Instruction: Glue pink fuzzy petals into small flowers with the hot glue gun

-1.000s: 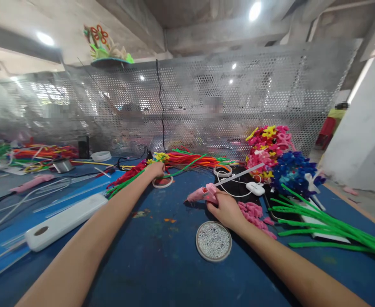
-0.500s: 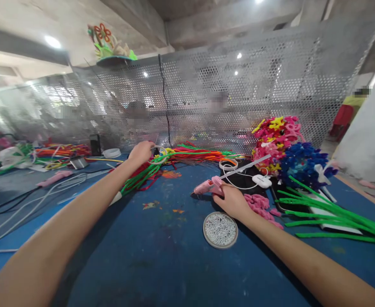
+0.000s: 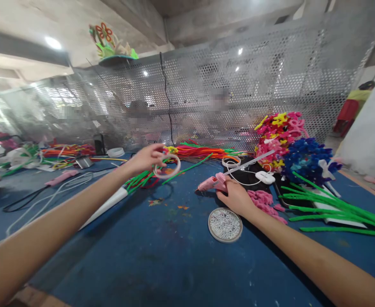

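Observation:
My left hand [image 3: 147, 158] is closed on the edge of a pale ring, which looks like a roll of tape [image 3: 177, 167], above the back of the table. Behind and under it lie bundled green pipe cleaners [image 3: 139, 181] in a white sleeve, and a single green pipe cleaner [image 3: 192, 166] slants across just to the right. My right hand [image 3: 237, 197] grips a pink hot glue gun [image 3: 212, 183]; its nozzle points left and a long glue stick juts out of its back. A round dish of small white beads [image 3: 225, 226] sits just in front of that hand.
Pink fuzzy pieces [image 3: 264, 202] and green pipe cleaners [image 3: 337, 209] lie on the right. Behind stand pink and blue pipe-cleaner flowers [image 3: 309, 164]. Another pink glue gun [image 3: 61, 178] and loose cables are on the left. A perforated metal screen [image 3: 194, 94] closes off the back.
My left hand has drawn the ring toward me and slightly right, clear of the pile. A single green pipe cleaner now shows beside it. My right hand keeps the glue gun nearly in place.

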`<state>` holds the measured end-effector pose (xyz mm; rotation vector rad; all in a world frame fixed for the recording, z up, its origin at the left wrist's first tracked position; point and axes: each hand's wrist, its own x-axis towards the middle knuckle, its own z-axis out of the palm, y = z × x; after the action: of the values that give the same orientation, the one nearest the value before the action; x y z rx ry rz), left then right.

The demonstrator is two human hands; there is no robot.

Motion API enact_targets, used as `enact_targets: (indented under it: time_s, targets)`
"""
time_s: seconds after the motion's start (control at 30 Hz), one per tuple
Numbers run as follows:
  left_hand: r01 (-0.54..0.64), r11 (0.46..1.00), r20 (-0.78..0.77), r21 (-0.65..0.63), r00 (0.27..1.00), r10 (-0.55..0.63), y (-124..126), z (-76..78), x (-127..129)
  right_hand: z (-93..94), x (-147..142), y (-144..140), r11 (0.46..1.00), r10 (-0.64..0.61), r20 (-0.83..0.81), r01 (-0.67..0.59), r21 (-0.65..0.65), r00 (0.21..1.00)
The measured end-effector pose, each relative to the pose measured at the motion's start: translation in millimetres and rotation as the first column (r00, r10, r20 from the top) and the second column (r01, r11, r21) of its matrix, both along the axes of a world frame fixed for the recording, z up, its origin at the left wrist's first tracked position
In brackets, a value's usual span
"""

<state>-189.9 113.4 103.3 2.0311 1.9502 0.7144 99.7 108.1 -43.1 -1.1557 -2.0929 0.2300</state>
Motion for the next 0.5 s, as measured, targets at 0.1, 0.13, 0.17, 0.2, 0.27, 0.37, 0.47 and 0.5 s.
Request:
enact_targets:
  time_s: [0.1, 0.13, 0.17, 0.2, 0.27, 0.37, 0.47, 0.5]
  targets:
    - [0.237, 0.938, 0.153, -0.253, 0.967, -0.203, -39, -29.4, 25, -0.6, 0, 0, 0.999, 0.021, -0.029, -0.021, 0.03, 0.999]
    - [0.319, 0.895, 0.224, -0.313, 0.94, -0.257, -52, -39.6, 32, -0.8, 0, 0, 0.999, 0.024, -0.042, -0.022, 0.041, 0.999]
    - [0.381, 0.86, 0.248, -0.339, 0.918, -0.308, -63, -49.6, 38, -0.9, 0, 0, 0.998, 0.023, -0.056, -0.02, 0.051, 0.998]
    - [0.423, 0.844, 0.237, -0.331, 0.903, -0.359, -71, -59.4, 42, -0.9, 1, 0, 0.998, 0.016, -0.071, -0.012, 0.062, 0.997]
    - [0.47, 0.842, 0.211, -0.263, 0.88, -0.426, -83, -78.2, 50, -0.5, 7, -5, 0.997, -0.007, -0.098, 0.015, 0.082, 0.995]
    - [0.433, 0.897, 0.282, -0.093, 0.875, -0.393, -89, -101.7, 54, 1.3, 21, -27, 0.994, -0.054, -0.131, 0.067, 0.092, 0.99]
    - [0.444, 0.895, 0.316, -0.048, 0.856, -0.408, -91, -113.1, 51, 2.7, 33, -61, 0.998, -0.065, -0.136, 0.065, -0.007, 0.989]
    - [0.455, 0.888, 0.295, -0.066, 0.859, -0.418, -92, -113.7, 49, 2.4, 34, -72, 0.996, -0.046, -0.096, 0.039, -0.075, 0.994]
